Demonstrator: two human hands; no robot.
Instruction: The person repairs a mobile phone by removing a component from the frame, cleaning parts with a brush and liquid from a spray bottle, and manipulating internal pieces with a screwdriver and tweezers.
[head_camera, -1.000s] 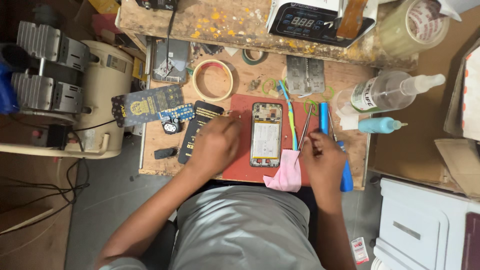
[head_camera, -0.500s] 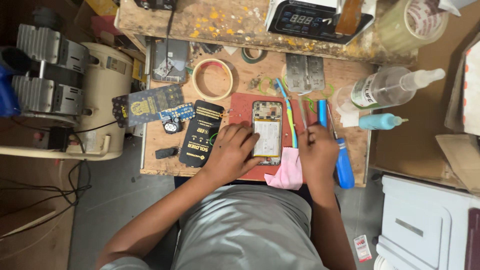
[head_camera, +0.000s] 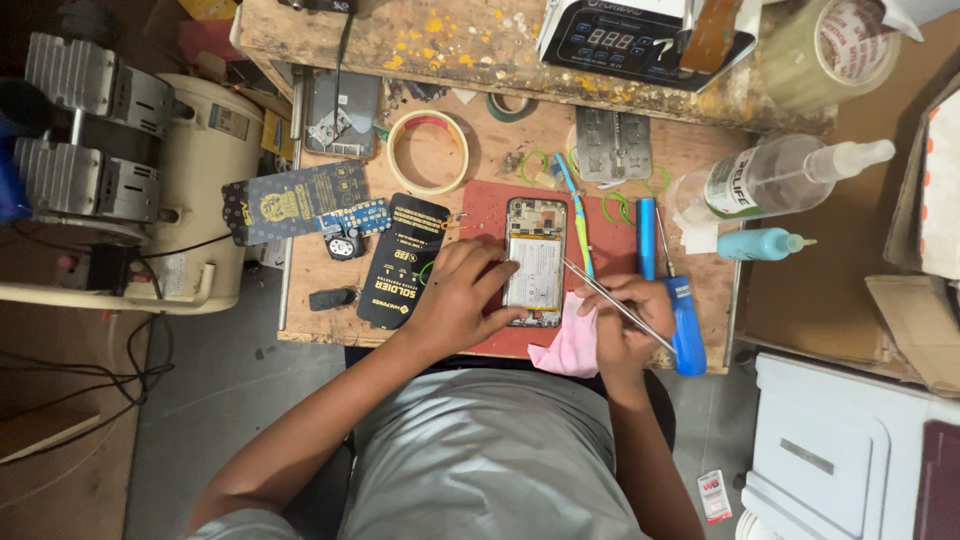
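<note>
- Red rubber work mat lies on the wooden bench top; an opened smartphone with its back cover off rests at the mat's centre.
- Left hand covers the phone's lower left edge, fingers pressed together against its side; the corner beneath is hidden.
- Right hand, at 4 o'clock from the phone, pinches thin metal tweezers, whose tips reach the phone's right edge.
- Pink cloth is partly tucked under that hand.
- Black flat package with yellow print lies at 9 o'clock, just beside the left hand; a dark card package sits at 10 o'clock.
- Clear spray bottle with a white label lies at 2 o'clock.
- Blue-handled screwdriver overhangs the bench's near edge at 4 o'clock.
- Bare wood shows between the tape ring and the mat.
</note>
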